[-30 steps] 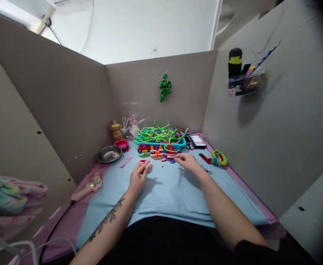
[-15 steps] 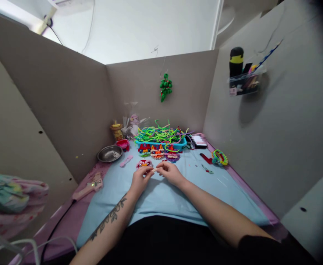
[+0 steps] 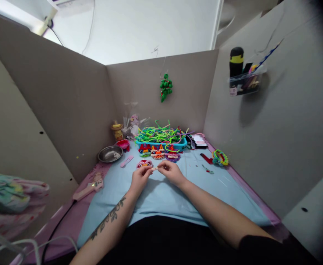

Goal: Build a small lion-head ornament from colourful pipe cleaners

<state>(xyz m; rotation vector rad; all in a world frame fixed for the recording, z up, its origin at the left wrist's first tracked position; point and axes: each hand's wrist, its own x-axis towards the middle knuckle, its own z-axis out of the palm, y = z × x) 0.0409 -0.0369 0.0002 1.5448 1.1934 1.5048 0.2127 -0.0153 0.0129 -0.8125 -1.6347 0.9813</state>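
Over the middle of the light blue cloth (image 3: 161, 195), my left hand (image 3: 141, 176) and my right hand (image 3: 171, 172) face each other, fingertips close together. Both pinch a short, pale piece (image 3: 155, 169), perhaps pipe cleaner, one hand at each end; fingers cover much of it. Just behind my left hand lies a red and pink fuzzy figure with eyes (image 3: 144, 163). Farther back, an orange and white fuzzy figure (image 3: 158, 151) and a purple one (image 3: 172, 156) sit in a row before a blue tray (image 3: 161, 144) heaped with green pipe cleaners (image 3: 161, 134).
A metal bowl (image 3: 110, 154) and a pink glue gun (image 3: 89, 187) with its cord lie to the left. On the right are a ring of coloured loops (image 3: 220, 157) and a phone (image 3: 199, 141). Grey panels (image 3: 161, 88) enclose the desk on three sides.
My right fingertips have drawn slightly to the right, and a bit more of the pale piece shows between the hands. Other things stay where they were.
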